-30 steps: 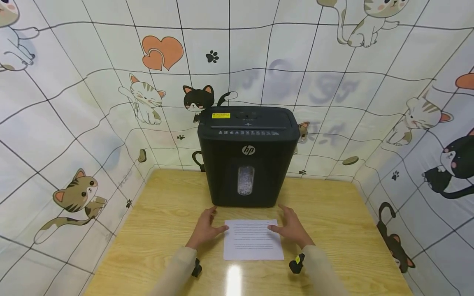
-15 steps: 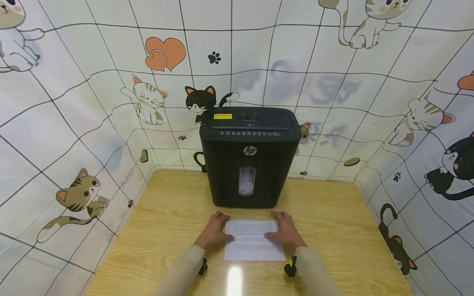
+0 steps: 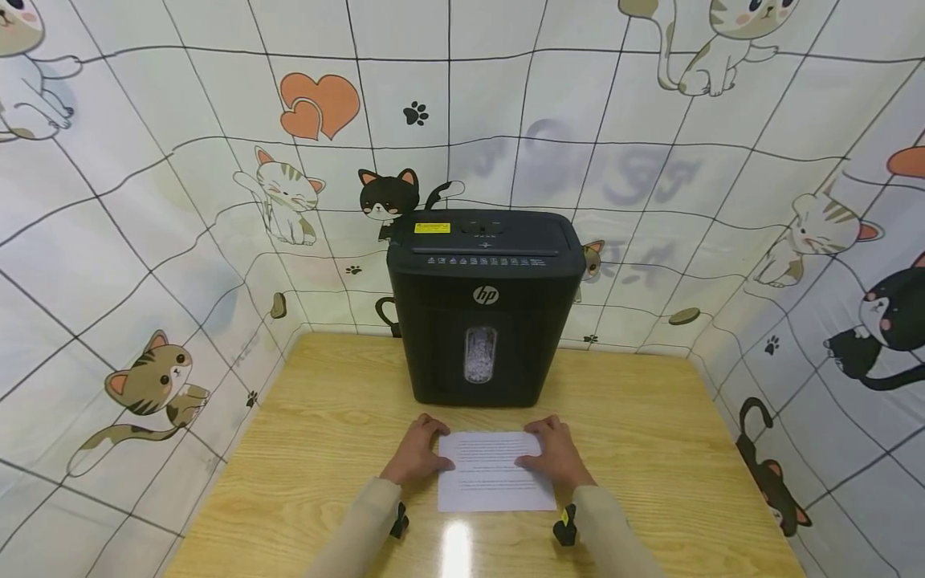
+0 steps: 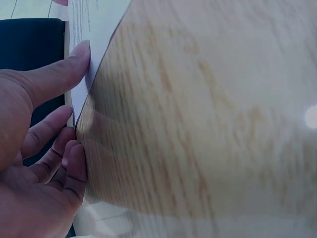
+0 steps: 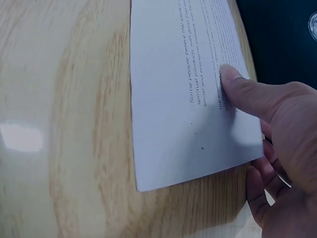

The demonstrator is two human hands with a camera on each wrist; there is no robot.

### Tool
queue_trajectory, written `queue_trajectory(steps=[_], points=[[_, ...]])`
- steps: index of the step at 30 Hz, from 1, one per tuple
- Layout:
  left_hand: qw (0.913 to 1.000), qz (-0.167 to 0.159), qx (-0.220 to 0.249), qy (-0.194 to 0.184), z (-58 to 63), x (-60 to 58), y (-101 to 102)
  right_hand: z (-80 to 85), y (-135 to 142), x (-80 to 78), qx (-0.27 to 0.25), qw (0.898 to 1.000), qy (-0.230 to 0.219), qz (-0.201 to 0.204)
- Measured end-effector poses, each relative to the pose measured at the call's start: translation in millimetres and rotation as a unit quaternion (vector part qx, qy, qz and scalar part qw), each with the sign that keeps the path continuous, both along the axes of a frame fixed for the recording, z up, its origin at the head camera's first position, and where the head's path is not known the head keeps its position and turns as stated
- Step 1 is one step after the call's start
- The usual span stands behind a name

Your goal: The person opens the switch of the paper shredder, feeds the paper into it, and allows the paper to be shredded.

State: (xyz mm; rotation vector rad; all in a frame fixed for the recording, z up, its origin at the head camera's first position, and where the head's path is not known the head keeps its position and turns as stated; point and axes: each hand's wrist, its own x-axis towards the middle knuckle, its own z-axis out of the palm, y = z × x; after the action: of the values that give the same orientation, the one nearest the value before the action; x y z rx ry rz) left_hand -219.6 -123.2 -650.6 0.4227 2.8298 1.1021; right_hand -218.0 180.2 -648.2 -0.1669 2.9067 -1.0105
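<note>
A white sheet of paper (image 3: pixel 487 486) printed with dark lines of text lies low on the table in front of a black HP paper shredder (image 3: pixel 433 329). My left hand (image 3: pixel 417 454) grips its left edge, and my right hand (image 3: pixel 560 456) holds the right edge. In the left wrist view, the thumb (image 4: pixel 74 64) lies on top of the sheet while the curled fingers meet its edge. The right wrist view has the other thumb (image 5: pixel 242 89) across the printed side, with fingers bent at the edge and partly hidden under the paper.
The shredder has a feed slot (image 3: pixel 486 251) on top and a window (image 3: pixel 480 355) showing shredded bits. A wooden table (image 3: pixel 289 482) extends on both sides. Walls with cat drawings (image 3: pixel 621 112) enclose the back and sides.
Both hands have moved inward from beside the paper and closed on its left and right edges. During the last half second they have hardly moved; the shredder stands where it was.
</note>
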Motion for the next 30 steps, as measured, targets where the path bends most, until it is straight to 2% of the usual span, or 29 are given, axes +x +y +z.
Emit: queue_trajectory(steps=[3,12,18,23,30], points=[[1.0000,0.002,0.002,0.009,0.6,0.6,0,-0.5,-2,1.4,-0.007,1.000,0.004,-0.004],[0.9998,0.013,0.015,0.005,-0.1,0.0,1,0.9,-6,4.8,-0.011,0.999,0.001,-0.036],[0.9983,0.039,0.044,-0.005,-2.9,0.4,3,-0.4,-3,7.8,-0.013,0.999,-0.001,-0.046],[0.9968,0.046,0.060,0.025,-4.5,0.4,5,-1.6,-1,9.3,-0.049,0.998,0.005,-0.049],[0.9958,0.060,0.065,0.027,-5.7,2.3,6,-10.1,3,11.0,-0.122,0.985,-0.058,-0.109]])
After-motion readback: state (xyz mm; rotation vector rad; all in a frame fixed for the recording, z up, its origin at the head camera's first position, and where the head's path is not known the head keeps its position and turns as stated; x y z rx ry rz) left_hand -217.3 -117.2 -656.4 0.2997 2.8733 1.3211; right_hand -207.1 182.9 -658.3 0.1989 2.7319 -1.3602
